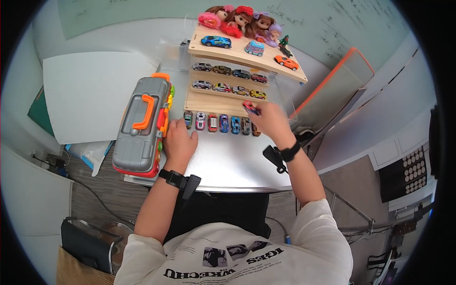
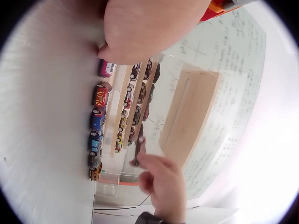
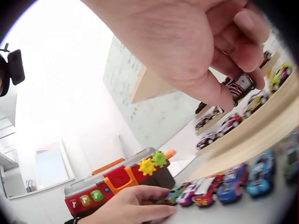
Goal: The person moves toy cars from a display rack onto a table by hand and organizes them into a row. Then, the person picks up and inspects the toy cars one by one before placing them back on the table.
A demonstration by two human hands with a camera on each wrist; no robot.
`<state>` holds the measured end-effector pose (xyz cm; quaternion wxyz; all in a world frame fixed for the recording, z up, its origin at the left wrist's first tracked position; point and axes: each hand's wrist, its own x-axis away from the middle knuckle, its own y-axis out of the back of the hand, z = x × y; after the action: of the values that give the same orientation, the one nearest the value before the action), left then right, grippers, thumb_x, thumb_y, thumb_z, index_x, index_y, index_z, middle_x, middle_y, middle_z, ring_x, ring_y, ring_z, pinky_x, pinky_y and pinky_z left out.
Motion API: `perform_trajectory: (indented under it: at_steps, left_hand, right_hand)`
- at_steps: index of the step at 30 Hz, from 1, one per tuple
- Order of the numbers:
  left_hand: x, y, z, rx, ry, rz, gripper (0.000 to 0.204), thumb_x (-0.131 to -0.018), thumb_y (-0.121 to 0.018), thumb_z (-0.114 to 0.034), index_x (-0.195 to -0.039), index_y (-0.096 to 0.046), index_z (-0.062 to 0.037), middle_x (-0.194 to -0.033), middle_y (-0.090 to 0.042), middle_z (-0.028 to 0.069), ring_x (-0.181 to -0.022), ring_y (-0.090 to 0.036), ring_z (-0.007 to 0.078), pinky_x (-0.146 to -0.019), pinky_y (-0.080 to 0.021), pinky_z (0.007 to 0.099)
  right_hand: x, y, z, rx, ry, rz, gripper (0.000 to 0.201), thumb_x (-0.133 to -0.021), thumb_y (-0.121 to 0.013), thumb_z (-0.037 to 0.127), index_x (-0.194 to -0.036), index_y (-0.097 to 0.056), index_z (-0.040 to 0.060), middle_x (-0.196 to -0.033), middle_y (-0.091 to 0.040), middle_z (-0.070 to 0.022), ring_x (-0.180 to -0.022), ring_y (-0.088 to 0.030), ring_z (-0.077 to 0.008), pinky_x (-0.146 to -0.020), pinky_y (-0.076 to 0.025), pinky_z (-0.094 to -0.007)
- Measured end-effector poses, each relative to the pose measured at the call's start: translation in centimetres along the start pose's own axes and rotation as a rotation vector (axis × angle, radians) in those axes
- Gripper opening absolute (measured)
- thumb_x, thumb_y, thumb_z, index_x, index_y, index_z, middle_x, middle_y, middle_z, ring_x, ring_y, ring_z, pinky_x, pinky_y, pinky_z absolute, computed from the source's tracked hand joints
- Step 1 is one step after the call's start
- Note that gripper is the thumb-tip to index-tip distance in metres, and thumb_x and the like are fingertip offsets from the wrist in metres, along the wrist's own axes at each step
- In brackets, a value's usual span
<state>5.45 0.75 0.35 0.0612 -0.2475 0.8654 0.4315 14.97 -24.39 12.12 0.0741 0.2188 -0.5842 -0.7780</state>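
My right hand pinches a small toy car between thumb and fingers, in front of the wooden stepped shelf. It looks red and dark in the head view, with white stripes in the right wrist view. Below it, a row of several toy cars stands on the silver table, among them a red and white car and a blue car. At the row's left end, my left hand rests on the table with its fingertips right at a green car.
Several toy cars, including a yellow one, stand on the shelf's steps. Dolls, a blue car and an orange car occupy the top board. A grey toy toolbox with orange handles lies left of my left hand.
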Motion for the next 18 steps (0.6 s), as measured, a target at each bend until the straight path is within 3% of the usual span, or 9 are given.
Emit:
perform_trajectory:
  at_steps: [5, 7, 11, 13, 16, 18]
  left_hand:
    - [0.0, -0.1, -0.1, -0.031, -0.011, -0.023, 0.050, -0.083, -0.080, -0.018, -0.126, -0.063, 0.0017, -0.122, -0.061, 0.0188, -0.112, -0.065, 0.0390, -0.092, -0.055, 0.0478]
    - [0.0, -0.2, 0.1, -0.026, -0.023, -0.016, 0.051, -0.083, -0.080, -0.018, -0.127, -0.063, 0.0022, -0.124, -0.062, 0.0196, -0.113, -0.065, 0.0395, -0.094, -0.055, 0.0479]
    - [-0.1, -0.3, 0.3, -0.030, -0.037, -0.026, 0.052, -0.083, -0.079, -0.018, -0.127, -0.063, 0.0027, -0.128, -0.061, 0.0215, -0.115, -0.064, 0.0408, -0.096, -0.054, 0.0481]
    - [-0.1, -0.1, 0.2, -0.003, -0.009, -0.014, 0.053, -0.082, -0.078, -0.021, -0.127, -0.065, 0.0025, -0.128, -0.063, 0.0229, -0.119, -0.062, 0.0418, -0.102, -0.051, 0.0475]
    - [0.0, -0.2, 0.3, 0.000, -0.018, -0.023, 0.054, -0.083, -0.078, -0.022, -0.128, -0.064, 0.0036, -0.129, -0.063, 0.0234, -0.119, -0.062, 0.0420, -0.102, -0.051, 0.0473]
    - [0.0, -0.2, 0.3, -0.006, -0.023, -0.026, 0.054, -0.083, -0.078, -0.022, -0.128, -0.064, 0.0043, -0.129, -0.063, 0.0237, -0.119, -0.062, 0.0420, -0.102, -0.051, 0.0473]
  right_hand:
    - [5.2, -0.7, -6.0, 0.138, -0.325, 0.065, 0.033, -0.084, -0.073, 0.029, -0.087, -0.074, -0.0035, -0.087, -0.072, -0.0265, -0.084, -0.072, -0.0447, -0.077, -0.058, -0.0517]
    - [6.2, -1.7, -6.8, 0.136, -0.342, 0.063, 0.033, -0.086, -0.072, 0.030, -0.087, -0.074, -0.0035, -0.086, -0.073, -0.0261, -0.084, -0.072, -0.0442, -0.078, -0.059, -0.0512]
    - [6.6, -2.5, -6.5, 0.130, -0.349, 0.091, 0.035, -0.086, -0.071, 0.030, -0.093, -0.074, -0.0039, -0.091, -0.074, -0.0258, -0.088, -0.073, -0.0425, -0.080, -0.059, -0.0501]
    - [7.1, -2.6, -6.4, 0.149, -0.286, 0.070, 0.028, -0.086, -0.071, 0.024, -0.100, -0.074, 0.0001, -0.094, -0.074, -0.0248, -0.090, -0.073, -0.0412, -0.080, -0.059, -0.0501]
    - [7.9, -3.2, -6.8, 0.034, -0.140, -0.060, 0.020, -0.087, -0.069, 0.015, -0.104, -0.075, 0.0063, -0.094, -0.073, -0.0230, -0.088, -0.073, -0.0410, -0.077, -0.058, -0.0507]
    - [7.8, -3.6, -7.1, 0.063, -0.131, -0.047, 0.018, -0.087, -0.068, 0.012, -0.103, -0.076, 0.0086, -0.093, -0.072, -0.0220, -0.087, -0.072, -0.0407, -0.076, -0.058, -0.0508]
